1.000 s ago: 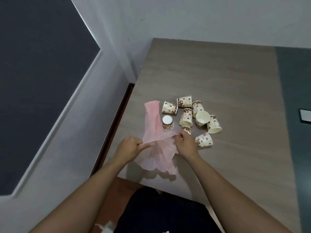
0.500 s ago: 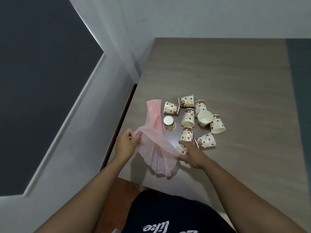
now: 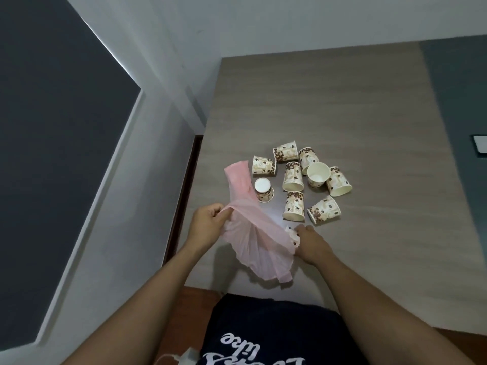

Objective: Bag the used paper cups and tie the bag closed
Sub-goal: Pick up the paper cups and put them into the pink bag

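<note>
1. Our left hand (image 3: 207, 224) pinches the pink bag (image 3: 257, 242) at its rim; fingers curled tight on the film.
2. Our right hand (image 3: 311, 242) grips the opposite rim, with a cup (image 3: 293, 234) partly hidden at its fingertips.
3. The other cups (image 3: 292, 177) lie scattered on the table (image 3: 342, 101) just beyond our fingers, outside the bag.

We see both forearms reaching forward, bare; left hand (image 3: 208, 222) pinched closed, right hand (image 3: 311, 242) curled closed, knuckles up, hands apart.
</note>
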